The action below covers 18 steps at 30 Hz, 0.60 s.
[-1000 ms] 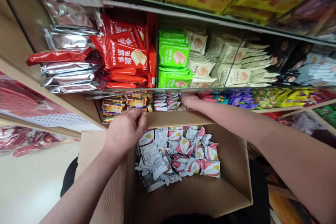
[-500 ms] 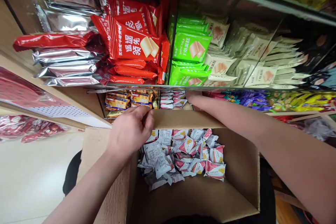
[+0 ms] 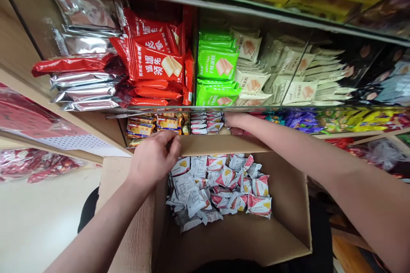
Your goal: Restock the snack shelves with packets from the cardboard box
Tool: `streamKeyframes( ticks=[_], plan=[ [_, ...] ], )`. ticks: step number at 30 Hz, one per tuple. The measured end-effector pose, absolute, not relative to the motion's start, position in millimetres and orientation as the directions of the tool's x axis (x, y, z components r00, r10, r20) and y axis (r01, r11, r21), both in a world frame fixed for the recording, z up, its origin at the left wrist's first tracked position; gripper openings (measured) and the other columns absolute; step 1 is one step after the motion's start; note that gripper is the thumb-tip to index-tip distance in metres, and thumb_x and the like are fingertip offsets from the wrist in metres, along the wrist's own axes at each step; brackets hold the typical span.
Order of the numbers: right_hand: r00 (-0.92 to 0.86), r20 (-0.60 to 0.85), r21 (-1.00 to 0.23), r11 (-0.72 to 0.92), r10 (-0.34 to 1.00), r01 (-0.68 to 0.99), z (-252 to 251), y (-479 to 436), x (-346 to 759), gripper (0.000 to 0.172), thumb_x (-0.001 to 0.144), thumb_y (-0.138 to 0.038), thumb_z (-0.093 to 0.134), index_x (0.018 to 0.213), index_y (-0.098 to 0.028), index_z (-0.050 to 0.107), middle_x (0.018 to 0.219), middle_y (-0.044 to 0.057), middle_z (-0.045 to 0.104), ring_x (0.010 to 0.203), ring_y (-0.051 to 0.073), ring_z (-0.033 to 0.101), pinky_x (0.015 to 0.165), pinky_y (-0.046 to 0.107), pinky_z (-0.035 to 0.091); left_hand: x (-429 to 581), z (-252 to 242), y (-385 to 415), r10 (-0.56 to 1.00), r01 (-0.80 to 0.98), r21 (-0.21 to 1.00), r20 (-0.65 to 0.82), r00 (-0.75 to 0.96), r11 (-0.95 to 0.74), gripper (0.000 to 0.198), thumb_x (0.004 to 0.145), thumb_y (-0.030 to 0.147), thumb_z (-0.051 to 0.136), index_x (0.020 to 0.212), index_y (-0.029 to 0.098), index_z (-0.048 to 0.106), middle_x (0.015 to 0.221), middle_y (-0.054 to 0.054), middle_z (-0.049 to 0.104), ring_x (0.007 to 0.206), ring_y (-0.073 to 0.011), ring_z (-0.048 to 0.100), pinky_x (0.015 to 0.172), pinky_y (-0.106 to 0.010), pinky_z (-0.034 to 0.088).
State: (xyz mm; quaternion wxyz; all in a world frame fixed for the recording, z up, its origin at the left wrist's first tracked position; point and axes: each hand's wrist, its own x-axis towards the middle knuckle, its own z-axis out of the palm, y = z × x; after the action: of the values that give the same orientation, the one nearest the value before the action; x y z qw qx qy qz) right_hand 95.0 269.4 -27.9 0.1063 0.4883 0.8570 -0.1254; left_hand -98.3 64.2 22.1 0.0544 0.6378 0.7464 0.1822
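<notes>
View shifted, left hand [image 3: 156,153] curled on carton [image 3: 290,198], right hand [image 3: 235,120] in shelf [image 3: 352,133]

Left hand [image 3: 155,155] on carton [image 3: 224,144] edge (pink-and-white packets [image 3: 259,205] inside).

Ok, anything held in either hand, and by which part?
The left hand grips the box by its far left corner. The right hand is mostly hidden; its hold can't be told.

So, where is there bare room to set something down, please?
Bare: pale floor between the left forearm and red packages; the box's cardboard toward its near rim. Crowded: the box's far side, with small packets, and beyond, stacked snack bags.
</notes>
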Motion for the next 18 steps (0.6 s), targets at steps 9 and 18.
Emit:
streamKeyframes(
  ticks=[9, 18],
  plan=[
    [-0.785, 0.186, -0.128, 0.807, 0.590, 0.576, 14.6, 102.3, 175.3, 0.027, 0.089, -0.024, 0.038, 0.087, -0.017, 0.064, 0.087, 0.010, 0.063, 0.083, 0.021, 0.054, 0.079, 0.037, 0.041, -97.7, 23.6, 66.0, 0.970, 0.945, 0.291, 0.141, -0.197, 0.149, 0.034, 0.083, 0.042, 0.034, 0.085, 0.023, 0.062, 0.079, -0.003, 0.068, 0.072, -0.0189, 0.062, 0.059, -0.026, 0.037],
    [-0.559, -0.212, -0.251, 0.509, 0.801, 0.824, -111.1, 75.8, 210.7, 0.042, 0.079, -0.021, 0.055, 0.119, -0.008, 0.052, 0.112, 0.016, 0.058, 0.104, 0.028, 0.050, 0.088, 0.037, 0.039, -95.0, 28.1, 65.1, 0.967, 0.963, 0.196, 0.139, -0.214, 0.185, 0.039, 0.084, 0.046, 0.030, 0.087, 0.023, 0.062, 0.084, -0.005, 0.068, 0.072, -0.0207, 0.062, 0.060, -0.027, 0.038]
  ],
)
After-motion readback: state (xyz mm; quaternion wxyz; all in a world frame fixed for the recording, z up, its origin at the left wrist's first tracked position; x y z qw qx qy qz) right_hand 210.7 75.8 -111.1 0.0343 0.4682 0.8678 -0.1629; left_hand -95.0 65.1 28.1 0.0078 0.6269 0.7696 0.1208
